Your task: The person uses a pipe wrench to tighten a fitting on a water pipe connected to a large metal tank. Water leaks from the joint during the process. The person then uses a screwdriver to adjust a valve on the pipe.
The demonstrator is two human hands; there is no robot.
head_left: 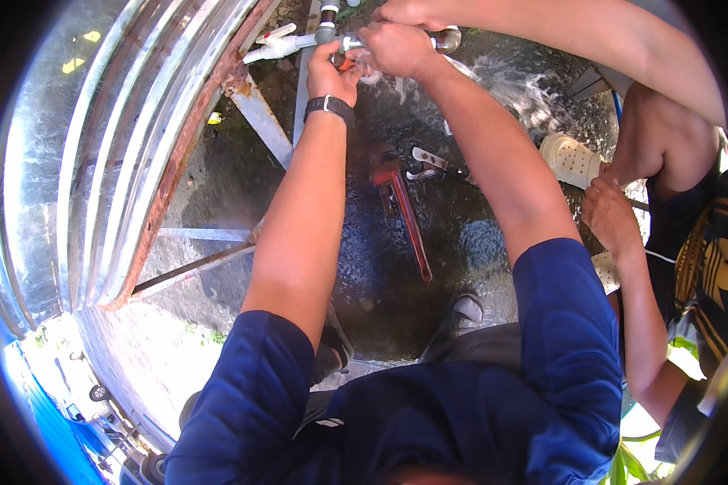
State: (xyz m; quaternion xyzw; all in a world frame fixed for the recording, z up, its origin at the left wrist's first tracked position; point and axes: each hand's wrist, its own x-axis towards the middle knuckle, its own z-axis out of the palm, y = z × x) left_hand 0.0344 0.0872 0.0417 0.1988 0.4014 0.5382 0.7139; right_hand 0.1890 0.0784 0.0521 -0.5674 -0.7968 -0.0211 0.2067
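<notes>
Our right hand is closed over the plastic pipe, beyond the red pipe wrench. Our left hand, a black band at its wrist, curls by the gray pipe tee, also beyond the wrench; we cannot tell whether it grips. We see a white valve beyond the wrench to its left, and a co-worker's perforated clog to its right.
</notes>
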